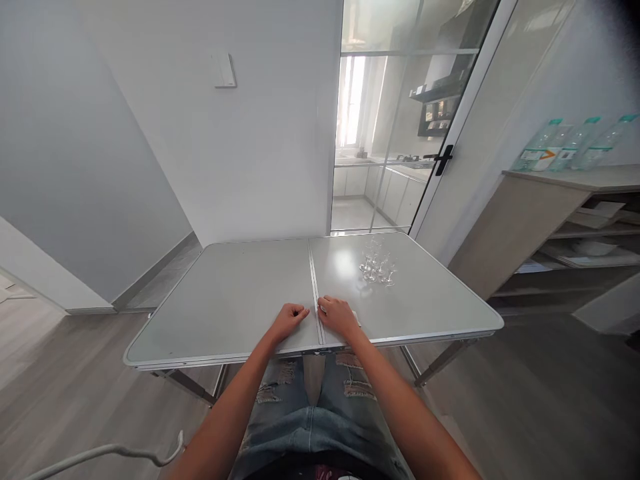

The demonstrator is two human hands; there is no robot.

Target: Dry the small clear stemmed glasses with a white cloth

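Both flat: left hand (289, 319) on table (225, 300), right hand (339, 316) covering white cloth (354, 315).

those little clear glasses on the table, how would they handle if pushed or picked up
The small stemmed glasses look thin and clear, so probably light and fragile. Their narrow stems suggest they tip easily. Clustered on the smooth table, one pushed would likely slide and knock others.

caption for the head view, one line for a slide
Both hands rest on a folding table, right hand on a white cloth, left hand beside it, small glasses beyond.

Bright daylight from the kitchen window (350, 100), glare on the table (345, 263), wide-angle edge distortion.
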